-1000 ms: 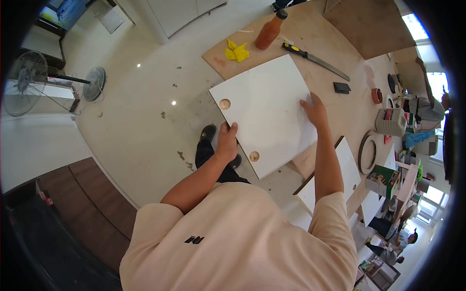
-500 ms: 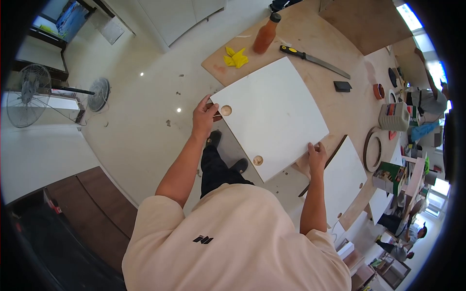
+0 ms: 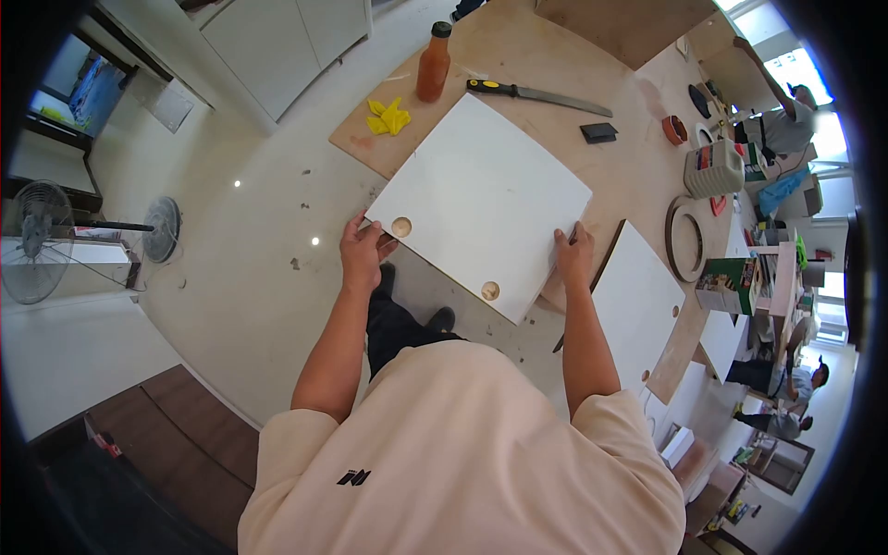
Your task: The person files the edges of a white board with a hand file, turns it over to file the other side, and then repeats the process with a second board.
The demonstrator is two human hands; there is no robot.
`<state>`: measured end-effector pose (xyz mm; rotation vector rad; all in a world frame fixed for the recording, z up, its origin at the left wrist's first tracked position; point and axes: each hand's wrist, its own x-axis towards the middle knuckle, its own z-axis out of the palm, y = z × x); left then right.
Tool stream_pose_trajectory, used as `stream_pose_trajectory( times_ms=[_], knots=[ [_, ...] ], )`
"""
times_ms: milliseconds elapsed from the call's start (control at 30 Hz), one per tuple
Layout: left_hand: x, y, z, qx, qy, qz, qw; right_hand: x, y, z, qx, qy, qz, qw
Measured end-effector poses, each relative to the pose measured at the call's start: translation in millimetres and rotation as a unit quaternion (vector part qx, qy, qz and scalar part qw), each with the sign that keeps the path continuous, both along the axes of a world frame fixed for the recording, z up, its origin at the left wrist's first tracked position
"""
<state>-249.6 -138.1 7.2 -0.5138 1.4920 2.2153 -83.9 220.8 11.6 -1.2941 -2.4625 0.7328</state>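
A white board (image 3: 490,185) with two round hinge holes along its near edge lies partly over the wooden worktable (image 3: 370,148), its near edge jutting out past the table. My left hand (image 3: 361,252) grips the board's left corner beside one hole, fingers tucked underneath. At the right edge, my right hand (image 3: 574,252) pinches the board between thumb and fingers. Just right of that hand is a second white board (image 3: 634,296), also with round holes and a dark edge.
Beyond the board are a yellow cloth (image 3: 388,117), an orange bottle (image 3: 433,65), a long black-and-yellow-handled saw (image 3: 546,96) and a black block (image 3: 598,133). A white jug (image 3: 714,166), a ring-shaped piece (image 3: 684,239) and a box (image 3: 729,285) stand right. Several people are farther off.
My view has shifted, so the table things appear farther left. The board has turned slightly, and my right hand sits higher along its right edge. Both hands keep their hold.
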Motion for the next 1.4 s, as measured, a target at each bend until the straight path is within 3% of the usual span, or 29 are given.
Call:
stream_pose_trajectory(
  times_ms=[133,233,300,400,533,633,700,800,900,1000,1100,1200,1300,1400],
  knots=[
    [5.0,-9.6,-0.7,0.003,-0.004,-0.036,0.999,3.3,1.1,-3.3,-0.009,0.016,-0.006,1.000],
    [-0.1,-13.1,-6.2,-0.011,0.004,-0.049,0.999,-5.6,-24.0,3.0,0.203,-0.086,0.098,0.970],
    [-7.8,-15.3,-13.2,-0.045,0.021,-0.057,0.997,-26.5,-71.8,29.4,0.148,-0.188,0.175,0.955],
    [-13.6,-21.4,-11.9,-0.090,0.045,-0.082,0.991,-50.7,-123.4,8.7,0.133,-0.173,0.306,0.927],
    [-34.0,-34.5,-18.4,-0.015,-0.003,-0.129,0.992,-101.8,-166.8,18.5,0.139,-0.148,0.458,0.865],
    [-40.9,-51.0,-32.3,0.084,-0.040,-0.152,0.984,-155.0,-173.6,18.9,0.162,-0.158,0.490,0.842],
    [-41.1,-56.1,-37.1,0.106,-0.046,-0.165,0.980,-189.3,-170.2,16.6,0.173,-0.145,0.481,0.847],
    [-39.1,-65.8,-42.8,0.046,0.011,-0.217,0.975,-238.2,-159.4,13.1,0.174,-0.159,0.457,0.857],
    [-47.8,-78.1,-47.3,0.013,-0.008,-0.250,0.968,-260.2,-155.2,13.9,0.168,-0.147,0.437,0.871],
    [-59.3,-85.8,-54.3,0.061,-0.072,-0.234,0.968,-263.5,-152.6,12.9,0.146,-0.147,0.428,0.880],
    [-77.2,-85.0,-51.3,0.096,-0.097,-0.286,0.948,-257.8,-148.9,5.1,0.140,-0.130,0.395,0.899],
    [-103.2,-74.1,-30.0,-0.058,0.051,-0.383,0.920,-228.5,-128.3,0.5,0.148,-0.151,0.333,0.919],
    [-124.9,-46.5,10.4,-0.164,0.340,-0.392,0.839,-180.4,-103.8,6.5,0.123,-0.187,0.224,0.949],
    [-148.4,19.7,72.7,-0.062,0.421,-0.456,0.782,-133.8,-79.8,5.6,0.126,-0.202,0.106,0.966]
  ],
)
